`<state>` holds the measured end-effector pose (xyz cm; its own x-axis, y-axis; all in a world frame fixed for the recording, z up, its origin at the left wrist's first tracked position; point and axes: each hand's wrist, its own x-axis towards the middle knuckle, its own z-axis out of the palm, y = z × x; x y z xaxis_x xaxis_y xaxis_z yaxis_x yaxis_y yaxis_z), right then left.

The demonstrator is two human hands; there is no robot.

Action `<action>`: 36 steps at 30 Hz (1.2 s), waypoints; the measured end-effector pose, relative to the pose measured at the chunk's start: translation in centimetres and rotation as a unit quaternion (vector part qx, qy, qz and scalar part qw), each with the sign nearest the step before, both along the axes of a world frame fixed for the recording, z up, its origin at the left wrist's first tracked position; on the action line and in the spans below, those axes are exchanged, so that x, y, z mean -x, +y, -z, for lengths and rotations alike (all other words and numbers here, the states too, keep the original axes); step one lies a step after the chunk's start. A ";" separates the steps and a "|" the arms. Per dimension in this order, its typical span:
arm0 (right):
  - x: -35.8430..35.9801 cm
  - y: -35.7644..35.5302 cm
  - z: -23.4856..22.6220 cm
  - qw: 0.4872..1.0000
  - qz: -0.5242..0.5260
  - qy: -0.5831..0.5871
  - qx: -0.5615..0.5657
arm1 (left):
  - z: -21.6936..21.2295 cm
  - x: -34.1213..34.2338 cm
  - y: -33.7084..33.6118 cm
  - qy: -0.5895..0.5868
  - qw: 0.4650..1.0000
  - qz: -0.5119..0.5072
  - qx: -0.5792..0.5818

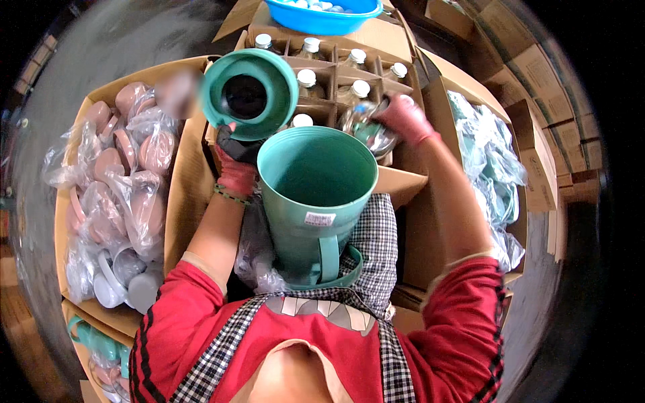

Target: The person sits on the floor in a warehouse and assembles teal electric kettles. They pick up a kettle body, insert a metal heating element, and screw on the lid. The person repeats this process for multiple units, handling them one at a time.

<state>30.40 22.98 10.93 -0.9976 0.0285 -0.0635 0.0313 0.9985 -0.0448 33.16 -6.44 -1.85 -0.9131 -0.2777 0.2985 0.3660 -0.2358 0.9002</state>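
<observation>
My left hand point(236, 164), in a red glove with dark fingers, grips a round green lid point(285, 87) by its lower edge. The lid is tipped so that a dark round opening shows at its middle. My right hand point(405, 119), also gloved, is closed on the upper end of a shiny glass bottle point(377, 140), which is smeared by motion. Between my forearms a tall green jug-like container point(295, 225) stands open at the top, with a side handle and a small white label. Its inside looks bare as far as I can see.
Ahead, a divided carton point(329, 77) holds several white-capped glass bottles point(307, 78). Behind it sits a blue basin point(322, 19) with small pale items. The left carton point(185, 181) holds bagged pink and grey parts; the right carton point(437, 101) holds bagged green parts point(487, 161).
</observation>
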 end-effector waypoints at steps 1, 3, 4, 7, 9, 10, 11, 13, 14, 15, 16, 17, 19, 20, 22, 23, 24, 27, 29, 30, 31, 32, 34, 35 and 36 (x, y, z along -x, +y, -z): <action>0.7 2.0 -2.5 0.999 -0.020 0.017 0.039 | 0.2 0.1 0.0 0.026 0.997 -0.040 0.061; -2.2 -0.6 -11.7 0.996 -0.005 0.072 0.049 | 0.4 0.5 -1.1 -0.048 0.867 0.203 -0.452; -1.7 3.0 -13.3 0.990 -0.022 0.099 0.096 | -1.1 -0.5 -0.8 -0.045 0.824 0.328 -0.459; -6.6 4.0 -20.0 0.936 -0.013 0.145 0.319 | -0.7 -0.1 -2.3 0.078 0.806 0.365 -0.458; -10.9 8.1 -21.6 0.881 0.027 0.182 0.436 | -3.0 0.3 -0.2 0.086 0.735 0.472 -0.479; -12.3 6.8 -20.8 0.826 0.059 0.240 0.507 | -4.8 0.8 0.1 0.011 0.740 0.464 -0.487; -12.0 4.4 -18.5 0.756 0.077 0.278 0.588 | -6.2 1.0 -1.1 -0.058 0.757 0.433 -0.486; -12.0 2.5 -14.2 0.706 0.015 0.269 0.655 | -9.9 -0.1 0.1 0.113 0.768 0.496 -0.390; -11.7 3.3 -11.6 0.657 -0.010 0.215 0.722 | -12.0 -0.3 1.9 0.139 0.708 0.549 -0.423; -11.4 0.9 -9.3 0.571 0.004 0.168 0.804 | -13.5 -0.4 2.1 0.161 0.678 0.572 -0.433; -11.5 -1.9 -7.7 0.543 0.069 0.171 0.819 | -14.4 -0.5 1.9 0.169 0.678 0.568 -0.435; -12.1 -4.4 -6.6 0.616 0.011 0.157 0.772 | -15.1 -0.5 1.3 0.175 0.689 0.556 -0.431; -11.3 -5.3 -3.7 0.666 -0.109 0.163 0.720 | -15.5 -0.1 0.4 0.175 0.725 0.518 -0.419; -10.9 -4.9 -2.6 0.705 -0.158 0.156 0.674 | -15.5 0.2 0.0 0.172 0.744 0.499 -0.410; -10.5 -6.0 -2.6 0.761 -0.231 0.097 0.598 | -14.4 0.3 -1.9 0.168 0.793 0.444 -0.382; -10.3 -6.4 -3.0 0.781 -0.252 0.052 0.569 | -13.9 0.5 -2.7 0.168 0.821 0.414 -0.355; -11.2 -7.3 -4.2 0.770 -0.188 -0.004 0.610 | -13.2 0.5 -3.4 0.171 0.847 0.384 -0.326; -9.3 -6.9 -0.9 0.723 -0.062 0.012 0.688 | -11.2 -0.3 -4.3 0.150 0.909 0.318 -0.223; -8.8 -6.6 -0.2 0.723 -0.071 0.064 0.685 | -14.3 -6.1 -2.5 0.015 0.876 0.325 -0.355; -9.0 -6.9 0.1 0.694 -0.070 0.093 0.710 | -14.4 -7.9 -2.3 -0.049 0.856 0.295 -0.422; -9.2 -7.3 0.0 0.665 -0.068 0.122 0.733 | -16.1 -10.0 -1.1 -0.078 0.855 0.262 -0.440; -9.6 -7.2 -0.5 0.742 -0.071 0.183 0.641 | -15.7 -9.8 -0.7 -0.054 0.869 0.268 -0.413; -10.9 -8.0 -2.8 0.714 -0.137 0.167 0.666 | -13.6 -9.7 -0.5 -0.002 0.893 0.273 -0.359; -11.0 -7.8 -3.3 0.679 -0.155 0.130 0.705 | -12.6 -9.7 -0.4 0.023 0.903 0.275 -0.329; -11.2 -7.2 -3.9 0.724 -0.160 0.101 0.664 | -11.7 -9.8 -0.5 0.047 0.912 0.278 -0.298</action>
<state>41.58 15.78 14.85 -0.9320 -0.1585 0.3259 -0.3339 0.0263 -0.9422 43.01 -6.89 9.80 -0.9406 0.0814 0.3297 0.1100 -0.8455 0.5225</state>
